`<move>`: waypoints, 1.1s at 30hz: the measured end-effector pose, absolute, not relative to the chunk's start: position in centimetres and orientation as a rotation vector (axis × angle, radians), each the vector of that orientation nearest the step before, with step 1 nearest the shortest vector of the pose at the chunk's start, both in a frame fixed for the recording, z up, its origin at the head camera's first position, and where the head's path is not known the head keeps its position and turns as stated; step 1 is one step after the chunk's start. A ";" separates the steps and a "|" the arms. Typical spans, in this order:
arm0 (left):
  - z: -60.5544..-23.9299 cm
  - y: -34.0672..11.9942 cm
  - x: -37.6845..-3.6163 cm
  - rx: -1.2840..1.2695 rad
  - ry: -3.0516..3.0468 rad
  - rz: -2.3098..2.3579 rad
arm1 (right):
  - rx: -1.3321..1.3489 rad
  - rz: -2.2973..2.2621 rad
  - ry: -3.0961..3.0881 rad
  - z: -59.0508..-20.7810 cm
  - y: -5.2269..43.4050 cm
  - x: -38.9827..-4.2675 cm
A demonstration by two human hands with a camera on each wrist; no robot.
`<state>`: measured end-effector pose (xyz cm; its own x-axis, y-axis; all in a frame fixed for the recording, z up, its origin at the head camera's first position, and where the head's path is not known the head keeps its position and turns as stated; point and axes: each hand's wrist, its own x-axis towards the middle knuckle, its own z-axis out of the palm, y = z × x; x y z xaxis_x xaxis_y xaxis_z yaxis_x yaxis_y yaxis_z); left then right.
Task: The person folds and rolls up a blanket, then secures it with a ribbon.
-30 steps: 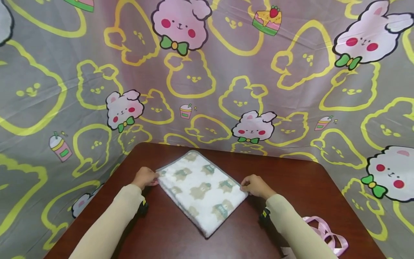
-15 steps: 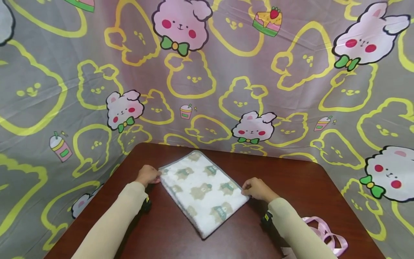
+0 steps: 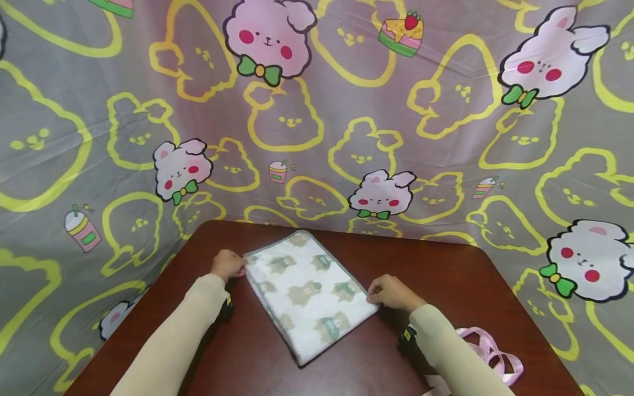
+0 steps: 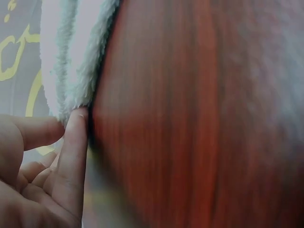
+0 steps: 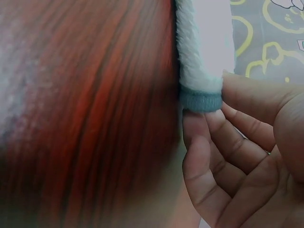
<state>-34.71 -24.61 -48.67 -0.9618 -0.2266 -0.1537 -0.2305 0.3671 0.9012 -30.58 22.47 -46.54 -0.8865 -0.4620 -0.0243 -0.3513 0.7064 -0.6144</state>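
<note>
A folded white fluffy towel [image 3: 307, 291] with beige bear prints and a grey-green trim lies slantwise on the table, one corner pointing toward me. My left hand [image 3: 229, 265] pinches its left corner; in the left wrist view the thumb and a finger meet at the fleecy edge [image 4: 78, 61]. At the opposite corner, my right hand [image 3: 393, 292] holds the towel between thumb and fingers. The right wrist view shows the thumb on top of the folded layers, with fingertips [image 5: 194, 123] right at the blue-green trim [image 5: 202, 100].
A pink ribbon [image 3: 487, 352] lies in loops on the right side of the brown wooden table [image 3: 441, 275], partly behind my right sleeve. Patterned grey cloth [image 3: 317, 88] with cartoon bunnies hangs round the back and sides of the table.
The towel has turned slightly clockwise, its near corner swinging left. My left hand has shifted a little away from me and my right hand a little toward me, both keeping hold.
</note>
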 end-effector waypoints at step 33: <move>-48.4 -21.2 -38.4 -0.343 2.724 1.519 | -0.701 -0.872 2.576 -46.3 23.6 -27.9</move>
<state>-38.40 -21.24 -48.36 -0.9761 -0.1880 -0.1093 -0.1918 0.5074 0.8401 -27.90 23.60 -46.30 -0.8242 -0.5464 -0.1489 -0.3436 0.6914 -0.6356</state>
